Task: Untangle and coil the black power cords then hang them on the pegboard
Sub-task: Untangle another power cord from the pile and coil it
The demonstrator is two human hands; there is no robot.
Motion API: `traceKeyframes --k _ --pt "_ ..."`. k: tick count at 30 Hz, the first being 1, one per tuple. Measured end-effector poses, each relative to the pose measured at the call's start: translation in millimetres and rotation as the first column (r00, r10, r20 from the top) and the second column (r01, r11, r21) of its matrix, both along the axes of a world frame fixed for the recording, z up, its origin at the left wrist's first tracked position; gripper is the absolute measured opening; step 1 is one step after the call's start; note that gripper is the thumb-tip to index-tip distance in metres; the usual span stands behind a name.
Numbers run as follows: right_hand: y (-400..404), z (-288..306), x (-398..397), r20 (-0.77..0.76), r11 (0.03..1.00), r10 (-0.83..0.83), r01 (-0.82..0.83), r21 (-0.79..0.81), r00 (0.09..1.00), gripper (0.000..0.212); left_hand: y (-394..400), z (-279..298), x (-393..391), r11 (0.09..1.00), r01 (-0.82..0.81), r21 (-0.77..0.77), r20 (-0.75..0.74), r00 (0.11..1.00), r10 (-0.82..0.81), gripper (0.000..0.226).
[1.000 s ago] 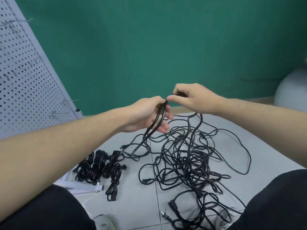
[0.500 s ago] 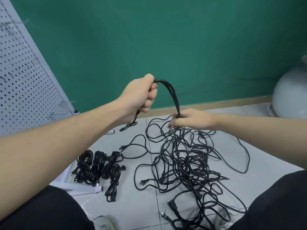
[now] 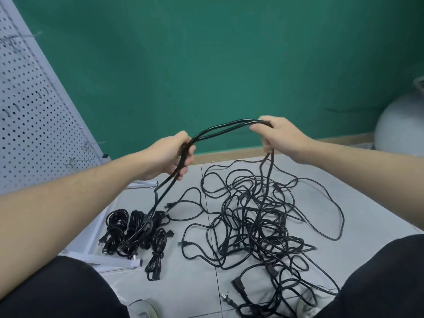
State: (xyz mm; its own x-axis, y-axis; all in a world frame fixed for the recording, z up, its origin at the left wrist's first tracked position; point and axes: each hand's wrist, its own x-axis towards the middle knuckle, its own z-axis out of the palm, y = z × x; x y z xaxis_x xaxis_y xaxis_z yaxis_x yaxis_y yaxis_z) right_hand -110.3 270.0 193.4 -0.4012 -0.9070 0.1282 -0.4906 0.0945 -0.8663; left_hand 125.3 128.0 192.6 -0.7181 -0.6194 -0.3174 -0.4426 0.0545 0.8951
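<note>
A doubled black cord (image 3: 226,128) arches between my two hands above the floor. My left hand (image 3: 171,156) grips its strands, which hang down from the fist toward the floor. My right hand (image 3: 278,134) grips the other end of the arch, and the cord drops from it into a tangled heap of black cords (image 3: 259,216) on the grey tiles. Several coiled, tied cords (image 3: 135,230) lie side by side at the lower left. The white pegboard (image 3: 32,115) leans at the far left.
A green wall (image 3: 218,65) stands behind the floor. A pale grey rounded object (image 3: 401,127) sits at the far right. The pegboard's white frame bar (image 3: 107,262) lies on the floor by the coils. My dark-clothed knees fill both lower corners.
My right hand rose from the tangle and moved right, stretching the doubled cord into a longer arch. My left hand dropped lower, still gripping the strands.
</note>
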Motion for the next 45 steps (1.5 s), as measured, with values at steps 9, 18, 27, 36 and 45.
traceKeyframes --k 9,18,27,36,45 --pt "1 21 38 -0.419 0.972 0.233 -0.218 0.085 0.877 0.023 39 15 -22 0.990 0.138 0.026 -0.085 0.987 -0.136 0.037" --pt "3 -6 28 -0.206 0.883 0.380 -0.288 0.370 0.902 0.043 53 26 -30 0.921 0.176 -0.347 0.015 0.983 -0.182 0.045" --pt "10 -67 -4 -0.255 0.763 0.440 -0.209 0.612 0.861 0.014 42 41 -15 0.981 0.152 -0.120 -0.058 0.985 -0.160 0.036" --pt "8 -32 -23 0.155 0.966 0.065 -0.101 0.238 0.986 0.029 -13 19 34 0.988 0.136 0.071 0.262 0.953 -0.150 0.034" --pt "6 1 3 -0.135 0.970 0.148 -0.118 0.211 0.980 0.021 -11 -6 50 0.952 0.247 0.183 0.374 0.878 -0.300 0.045"
